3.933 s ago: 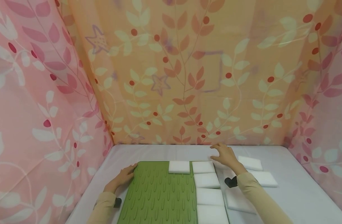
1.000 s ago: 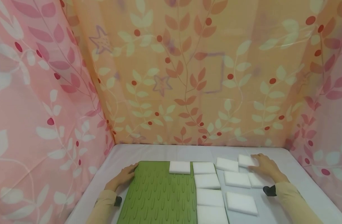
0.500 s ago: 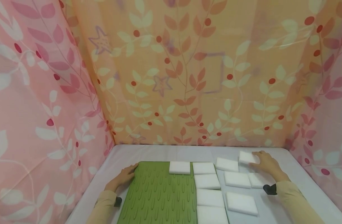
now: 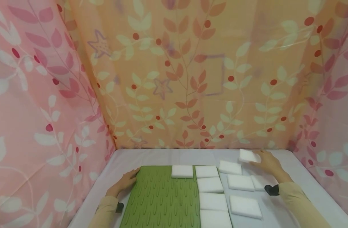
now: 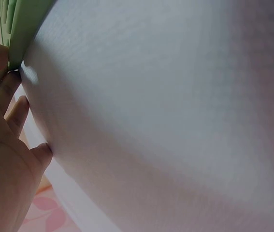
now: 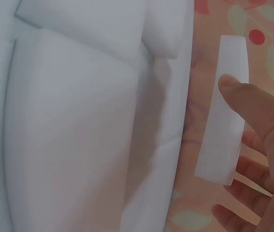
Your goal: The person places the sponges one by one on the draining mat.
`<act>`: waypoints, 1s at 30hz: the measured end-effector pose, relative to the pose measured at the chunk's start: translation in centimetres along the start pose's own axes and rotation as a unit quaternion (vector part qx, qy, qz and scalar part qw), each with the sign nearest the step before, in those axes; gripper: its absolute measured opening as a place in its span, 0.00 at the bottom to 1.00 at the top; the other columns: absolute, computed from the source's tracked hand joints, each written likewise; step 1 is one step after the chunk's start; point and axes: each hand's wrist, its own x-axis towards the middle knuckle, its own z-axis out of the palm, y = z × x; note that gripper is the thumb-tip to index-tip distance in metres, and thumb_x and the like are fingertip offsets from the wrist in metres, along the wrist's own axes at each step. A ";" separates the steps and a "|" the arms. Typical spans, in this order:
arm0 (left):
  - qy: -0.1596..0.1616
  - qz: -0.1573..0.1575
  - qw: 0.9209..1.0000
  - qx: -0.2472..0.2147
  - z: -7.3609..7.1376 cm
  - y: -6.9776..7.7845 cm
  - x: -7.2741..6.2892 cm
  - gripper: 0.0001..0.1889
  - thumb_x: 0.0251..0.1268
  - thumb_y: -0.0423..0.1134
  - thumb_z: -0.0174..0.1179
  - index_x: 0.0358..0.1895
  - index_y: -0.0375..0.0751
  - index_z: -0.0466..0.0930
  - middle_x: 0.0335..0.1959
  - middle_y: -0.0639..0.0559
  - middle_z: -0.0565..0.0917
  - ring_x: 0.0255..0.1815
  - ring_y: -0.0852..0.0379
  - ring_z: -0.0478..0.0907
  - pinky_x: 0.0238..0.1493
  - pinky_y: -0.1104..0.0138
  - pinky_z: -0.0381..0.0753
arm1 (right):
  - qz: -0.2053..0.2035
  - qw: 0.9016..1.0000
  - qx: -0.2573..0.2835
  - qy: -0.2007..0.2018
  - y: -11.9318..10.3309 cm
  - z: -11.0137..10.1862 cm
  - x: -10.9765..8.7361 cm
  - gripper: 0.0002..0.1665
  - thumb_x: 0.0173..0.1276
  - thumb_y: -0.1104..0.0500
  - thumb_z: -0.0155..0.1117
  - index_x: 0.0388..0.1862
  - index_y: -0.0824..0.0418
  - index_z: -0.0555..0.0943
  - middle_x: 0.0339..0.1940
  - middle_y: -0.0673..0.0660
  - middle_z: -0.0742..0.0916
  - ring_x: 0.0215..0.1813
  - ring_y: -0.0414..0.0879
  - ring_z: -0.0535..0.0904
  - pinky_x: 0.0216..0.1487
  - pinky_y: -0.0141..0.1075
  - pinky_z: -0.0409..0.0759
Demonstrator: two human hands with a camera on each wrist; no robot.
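Right hand (image 4: pixel 268 162), the nearer one, pinches the white pad (image 4: pixel 246 155), just to its left, long edge crosswise | pad's aloft over the table's (image 4: pixel 159 157) far right, right of the green mat (image 4: pixel 162 196) | left hand (image 4: pixel 124 183), unclenched, touches mat's far-left corner

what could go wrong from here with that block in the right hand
Slip: the right hand pinches the raised block between thumb and fingers, so a loose grip might drop it.

Knock: loose blocks lie between it and the mat; a low pass might nudge them.

Misfit: the second block from the far end of the mat's right column sits slightly askew, perhaps spoiling alignment.
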 end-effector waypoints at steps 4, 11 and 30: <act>0.002 -0.004 1.000 -0.001 0.0 0.1 -0.1 0.28 0.62 0.31 0.46 0.67 0.30 0.60 0.65 0.27 0.63 0.67 0.27 0.54 0.64 0.34 0.43 | -0.012 1.000 0.007 0.012 -0.8 -0.3 0.4 0.43 0.53 0.42 0.68 0.60 0.69 0.70 0.59 0.72 0.72 0.56 0.71 0.67 0.47 0.66 0.68; 0.003 -0.011 1.000 -0.009 0.0 0.2 -0.1 0.28 0.63 0.31 0.46 0.68 0.31 0.59 0.66 0.29 0.63 0.67 0.28 0.53 0.63 0.33 0.40 | -0.031 0.999 0.015 0.022 -2.0 -0.4 0.9 0.43 0.53 0.44 0.69 0.58 0.72 0.71 0.57 0.74 0.73 0.57 0.70 0.67 0.51 0.66 0.67; -0.002 -0.008 1.000 -0.001 0.1 0.0 -0.1 0.28 0.63 0.31 0.46 0.68 0.31 0.59 0.66 0.29 0.63 0.68 0.28 0.54 0.63 0.33 0.41 | -0.061 0.997 0.037 0.012 -5.0 -0.2 1.4 0.37 0.52 0.53 0.71 0.56 0.74 0.73 0.53 0.75 0.75 0.54 0.70 0.72 0.51 0.62 0.70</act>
